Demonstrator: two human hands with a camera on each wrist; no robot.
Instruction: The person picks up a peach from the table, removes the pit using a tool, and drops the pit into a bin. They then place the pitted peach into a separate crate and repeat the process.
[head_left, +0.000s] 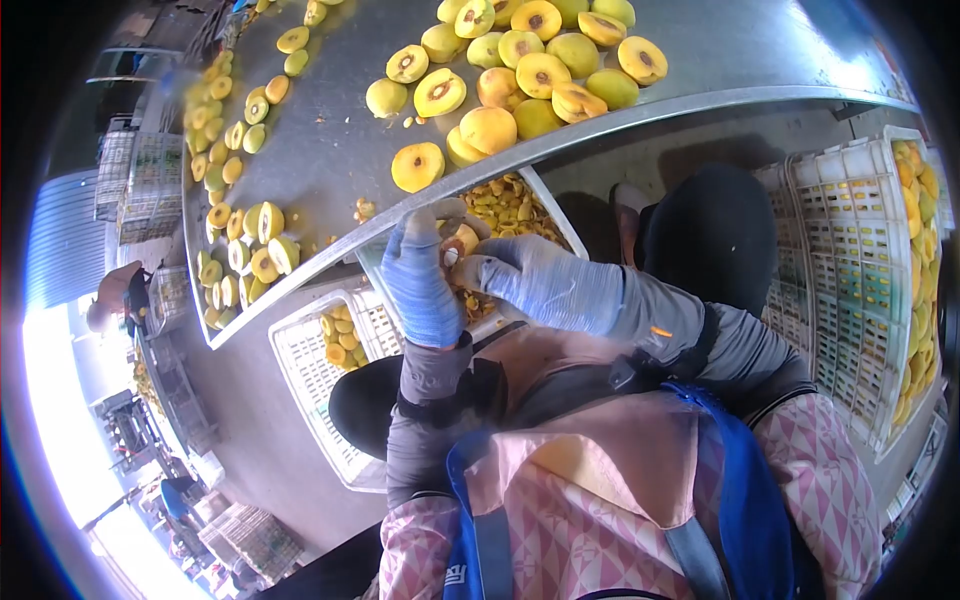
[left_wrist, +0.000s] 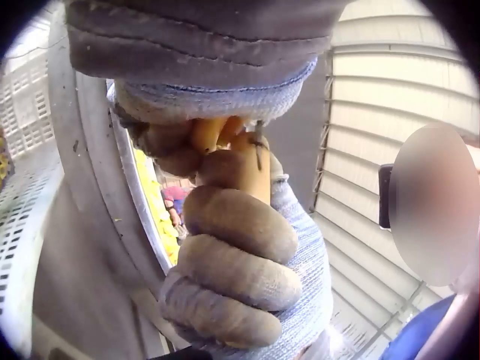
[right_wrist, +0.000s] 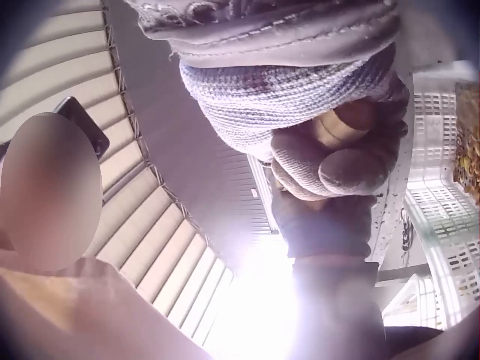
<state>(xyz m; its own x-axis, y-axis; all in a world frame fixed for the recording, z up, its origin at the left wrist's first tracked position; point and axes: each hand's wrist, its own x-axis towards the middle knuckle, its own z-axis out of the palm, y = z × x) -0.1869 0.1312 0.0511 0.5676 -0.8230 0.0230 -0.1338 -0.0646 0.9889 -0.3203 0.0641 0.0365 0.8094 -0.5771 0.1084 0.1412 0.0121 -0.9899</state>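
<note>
My gloved left hand (head_left: 422, 285) holds a piece of yellow peach (head_left: 465, 238) in its curled fingers, below the metal table's front edge. My gloved right hand (head_left: 548, 282) meets it from the other side. In the left wrist view, the right hand's fingers (left_wrist: 240, 225) curl round a smooth tan handle (left_wrist: 256, 176) with a thin dark metal strip at its top, close to the yellow fruit (left_wrist: 205, 135). The handle's rounded end (right_wrist: 345, 126) shows in the right wrist view. Gloves hide the tool's working tip and most of the fruit.
Halved peaches (head_left: 540, 74) lie on the metal table (head_left: 330, 100), with more along its left side. Beneath the hands, a crate holds peach scraps (head_left: 510, 208). A white crate (head_left: 310, 350) stands at lower left, and a tall crate (head_left: 840, 270) of peaches at right.
</note>
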